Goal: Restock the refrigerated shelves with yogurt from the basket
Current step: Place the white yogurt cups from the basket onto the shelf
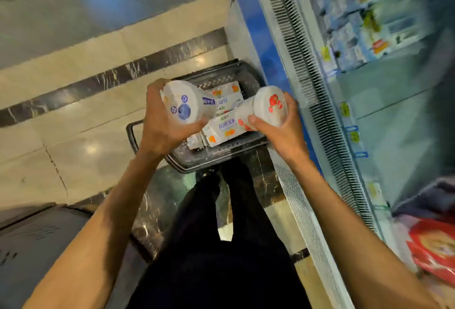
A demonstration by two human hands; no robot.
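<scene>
Left grip [162, 124] is curled round a blue-lidded yogurt cup [183, 105]; right grip [283, 129] wraps a strawberry-lidded cup [270, 106]. Both hang over the floor basket [221, 153], which holds flat yogurt packs [227, 127]. The chilled shelves [357, 25] stand to the right.

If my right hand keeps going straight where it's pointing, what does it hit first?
Probably the yogurt packs in the basket; the right hand, holding the strawberry cup, angles toward them. Depth is unclear.
</scene>
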